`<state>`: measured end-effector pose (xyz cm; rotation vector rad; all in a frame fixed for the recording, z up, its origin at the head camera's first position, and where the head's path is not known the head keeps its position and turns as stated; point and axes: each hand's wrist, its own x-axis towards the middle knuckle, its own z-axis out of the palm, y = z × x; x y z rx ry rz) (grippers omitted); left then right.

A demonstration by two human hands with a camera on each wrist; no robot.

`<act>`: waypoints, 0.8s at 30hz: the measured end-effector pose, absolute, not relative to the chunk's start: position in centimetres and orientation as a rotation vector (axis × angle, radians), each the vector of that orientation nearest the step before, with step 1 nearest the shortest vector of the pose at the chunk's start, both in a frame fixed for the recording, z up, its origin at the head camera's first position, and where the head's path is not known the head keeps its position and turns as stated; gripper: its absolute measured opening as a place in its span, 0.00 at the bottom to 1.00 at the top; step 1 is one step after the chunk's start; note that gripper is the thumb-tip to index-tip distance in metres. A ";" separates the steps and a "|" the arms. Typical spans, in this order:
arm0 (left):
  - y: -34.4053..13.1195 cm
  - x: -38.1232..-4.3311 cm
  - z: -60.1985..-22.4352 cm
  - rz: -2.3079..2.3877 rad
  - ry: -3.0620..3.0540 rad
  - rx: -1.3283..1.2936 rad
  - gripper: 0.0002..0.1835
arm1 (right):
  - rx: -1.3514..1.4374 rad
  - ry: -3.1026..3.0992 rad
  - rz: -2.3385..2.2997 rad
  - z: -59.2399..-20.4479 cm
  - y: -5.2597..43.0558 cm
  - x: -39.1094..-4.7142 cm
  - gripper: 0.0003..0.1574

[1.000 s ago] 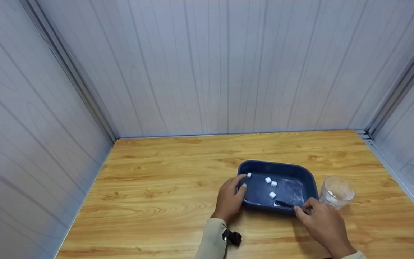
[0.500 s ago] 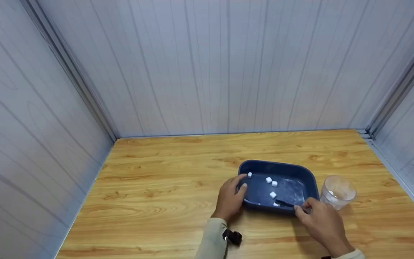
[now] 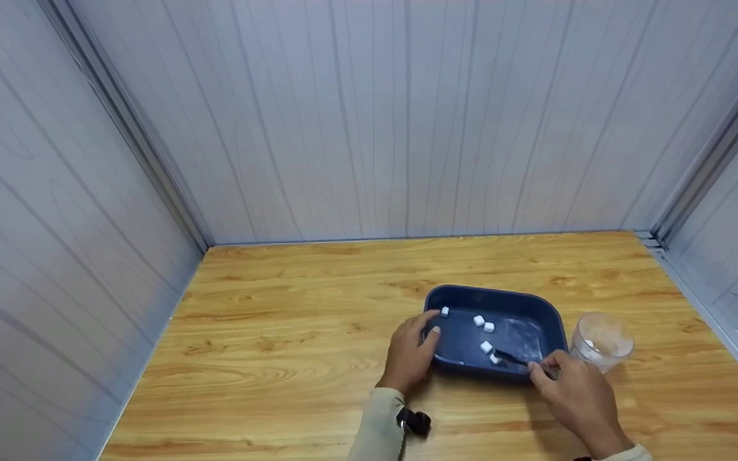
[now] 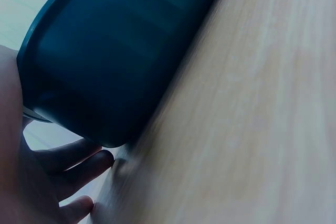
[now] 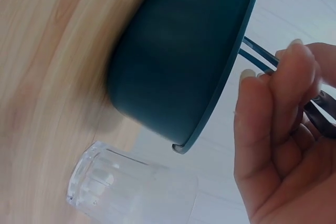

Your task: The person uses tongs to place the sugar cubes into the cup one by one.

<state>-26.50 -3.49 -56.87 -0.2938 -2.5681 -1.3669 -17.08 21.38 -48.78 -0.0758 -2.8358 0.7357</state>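
Here, lower right of head frame — right hand [image 3: 579, 392] pinches dark tweezers [image 3: 514, 358], tips beside white cubes [image 3: 486, 347] in blue tray [image 3: 497, 298]; left hand [image 3: 407, 353] grips tray's left rim.

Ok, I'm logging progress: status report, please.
Left hand grips tray; right hand holds tweezers at a white cube. Five cubes visible in tray. Cup beside tray, apparently not blocking.
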 end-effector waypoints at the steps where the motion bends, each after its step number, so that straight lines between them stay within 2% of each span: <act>1: -3.5 -26.5 -56.9 -1.365 -2.568 -0.292 0.18 | -0.080 -2.834 0.738 -48.8 21.4 -17.1 0.15; 24: -3.5 -26.6 -57.0 -1.361 -2.579 -0.302 0.18 | -0.128 -2.720 0.736 -48.7 22.4 -16.7 0.15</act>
